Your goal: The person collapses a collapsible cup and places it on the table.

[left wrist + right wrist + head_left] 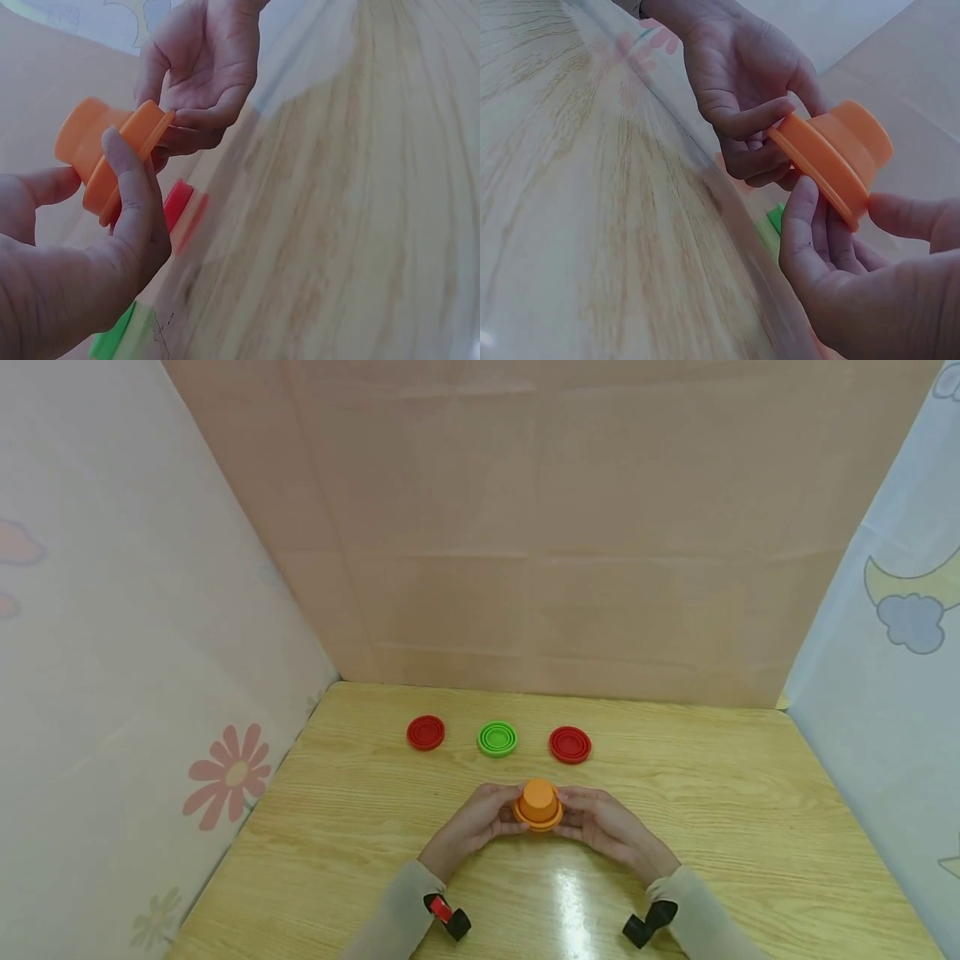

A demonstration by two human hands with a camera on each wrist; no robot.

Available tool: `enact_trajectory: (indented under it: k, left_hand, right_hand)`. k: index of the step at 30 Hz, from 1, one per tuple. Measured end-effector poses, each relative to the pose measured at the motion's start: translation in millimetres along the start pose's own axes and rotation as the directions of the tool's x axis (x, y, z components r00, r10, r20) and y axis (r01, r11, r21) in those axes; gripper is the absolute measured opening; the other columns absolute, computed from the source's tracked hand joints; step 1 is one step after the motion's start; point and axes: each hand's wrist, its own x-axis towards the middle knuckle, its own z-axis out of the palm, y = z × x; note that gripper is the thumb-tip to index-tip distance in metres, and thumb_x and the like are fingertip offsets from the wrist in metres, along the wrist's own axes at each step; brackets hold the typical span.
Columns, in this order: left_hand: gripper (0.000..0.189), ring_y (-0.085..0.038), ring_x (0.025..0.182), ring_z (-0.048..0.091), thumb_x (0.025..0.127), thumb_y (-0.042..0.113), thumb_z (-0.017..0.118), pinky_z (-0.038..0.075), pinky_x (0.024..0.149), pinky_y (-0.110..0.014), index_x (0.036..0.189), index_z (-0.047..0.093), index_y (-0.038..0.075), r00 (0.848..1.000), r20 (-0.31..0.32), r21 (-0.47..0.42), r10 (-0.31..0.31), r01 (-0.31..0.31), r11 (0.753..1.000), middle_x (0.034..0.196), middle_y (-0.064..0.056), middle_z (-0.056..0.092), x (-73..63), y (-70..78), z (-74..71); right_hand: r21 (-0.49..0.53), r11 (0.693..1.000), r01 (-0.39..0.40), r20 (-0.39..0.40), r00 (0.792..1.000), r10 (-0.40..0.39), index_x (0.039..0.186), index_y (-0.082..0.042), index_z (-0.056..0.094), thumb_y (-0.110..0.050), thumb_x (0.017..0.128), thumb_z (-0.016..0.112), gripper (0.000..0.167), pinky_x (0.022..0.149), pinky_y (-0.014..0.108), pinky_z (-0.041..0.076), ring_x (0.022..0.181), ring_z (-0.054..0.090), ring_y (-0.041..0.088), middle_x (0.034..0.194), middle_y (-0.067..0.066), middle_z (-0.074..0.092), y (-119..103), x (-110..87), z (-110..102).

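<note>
Both hands hold an orange collapsible cup [539, 800] between them, above the wooden table. Its narrow end faces up, and a stepped side widens to a broad rim below. My left hand [483, 818] pinches it from the left, thumb on the narrower section and fingers along the rim, as the left wrist view of the cup [90, 135] shows. From the right, my right hand [603, 828] grips it the same way; in the right wrist view its thumb presses the side of the cup [855, 142] and its fingertips sit at the rim.
Beyond the hands, three flattened collapsible cups lie in a row on the table [750, 810]: a red one [425, 732] at left, a green one [497, 739] in the middle, another red one [570, 745] at right. A brown backdrop [562, 543] and patterned side panels enclose the table.
</note>
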Motion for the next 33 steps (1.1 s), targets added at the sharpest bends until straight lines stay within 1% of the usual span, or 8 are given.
enact_trajectory:
  k: [8,13,17,20,22,24,28,33]
  left_hand:
    - [0.040,-0.015,0.091,0.067,0.107,0.016,0.053,0.063,0.072,-0.019,0.134,0.062,-0.012,1.000,0.012,-0.011,-0.006,0.007,1.000,0.115,-0.010,0.068,-0.7,-0.6,-0.3]
    - [0.033,-0.017,0.091,0.068,0.105,0.011,0.053,0.064,0.070,-0.021,0.125,0.062,-0.014,1.000,-0.010,0.002,-0.006,0.006,1.000,0.115,-0.011,0.065,2.1,-0.9,1.0]
    - [0.018,-0.017,0.087,0.069,0.105,0.007,0.054,0.065,0.070,-0.023,0.110,0.064,-0.007,1.000,-0.030,0.032,0.007,-0.006,0.999,0.111,-0.012,0.064,3.8,-0.9,1.2]
    - [0.010,-0.015,0.082,0.070,0.104,0.005,0.056,0.065,0.069,-0.024,0.102,0.063,-0.002,0.999,-0.039,0.061,0.025,-0.023,0.998,0.104,-0.009,0.065,4.7,-1.8,1.4]
    - [0.009,-0.014,0.079,0.071,0.102,0.004,0.058,0.066,0.070,-0.026,0.104,0.064,-0.004,0.998,-0.044,0.095,0.043,-0.039,0.995,0.100,-0.008,0.067,4.9,-2.0,1.8]
    - [0.015,-0.014,0.077,0.072,0.101,0.003,0.061,0.066,0.070,-0.027,0.111,0.065,-0.007,0.997,-0.052,0.124,0.061,-0.055,0.991,0.099,-0.008,0.069,4.2,-1.4,2.4]
    - [0.023,-0.014,0.075,0.073,0.099,0.003,0.063,0.067,0.070,-0.030,0.118,0.066,-0.010,0.994,-0.069,0.161,0.086,-0.074,0.984,0.099,-0.010,0.072,2.8,-0.3,3.3]
    - [0.025,-0.015,0.075,0.072,0.098,0.004,0.065,0.067,0.069,-0.029,0.119,0.066,-0.010,0.992,-0.093,0.173,0.091,-0.074,0.982,0.101,-0.011,0.070,3.2,-1.0,4.0]
  right_hand:
    - [-0.024,1.000,-0.015,0.000,1.000,0.015,0.123,-0.015,0.069,-0.014,0.112,0.049,0.023,0.098,0.032,0.060,0.109,0.070,0.014,0.118,-0.002,0.074,-0.9,0.6,1.3]
    - [-0.035,0.999,-0.018,0.008,1.000,0.019,0.125,-0.015,0.071,-0.015,0.112,0.048,0.026,0.098,0.032,0.060,0.108,0.071,0.014,0.118,-0.002,0.075,-1.8,1.4,1.0]
    - [-0.069,0.997,-0.019,0.004,1.000,0.020,0.129,-0.014,0.071,-0.021,0.112,0.049,0.029,0.096,0.031,0.061,0.108,0.072,0.014,0.118,-0.001,0.077,-2.8,2.2,2.2]
    - [-0.111,0.993,-0.024,-0.012,1.000,0.023,0.133,-0.011,0.069,-0.027,0.113,0.049,0.032,0.095,0.031,0.061,0.108,0.072,0.014,0.118,-0.001,0.077,-1.7,2.9,3.1]
    - [-0.137,0.990,-0.031,-0.032,0.999,0.027,0.134,-0.010,0.067,-0.030,0.112,0.050,0.035,0.094,0.031,0.061,0.107,0.072,0.013,0.117,-0.002,0.078,-0.7,3.3,3.8]
    - [-0.155,0.987,-0.037,-0.047,0.998,0.030,0.134,-0.009,0.067,-0.032,0.112,0.051,0.036,0.093,0.032,0.061,0.106,0.073,0.014,0.116,-0.001,0.078,-0.4,3.2,4.6]
    - [-0.165,0.985,-0.044,-0.079,0.996,0.031,0.125,-0.010,0.071,-0.030,0.110,0.055,0.029,0.091,0.032,0.062,0.102,0.075,0.015,0.110,-0.001,0.080,-2.1,2.7,7.1]
    - [-0.195,0.980,-0.031,-0.106,0.994,0.010,0.106,-0.014,0.076,-0.022,0.109,0.055,0.022,0.087,0.033,0.064,0.094,0.076,0.013,0.101,-0.003,0.080,-3.8,3.4,9.4]
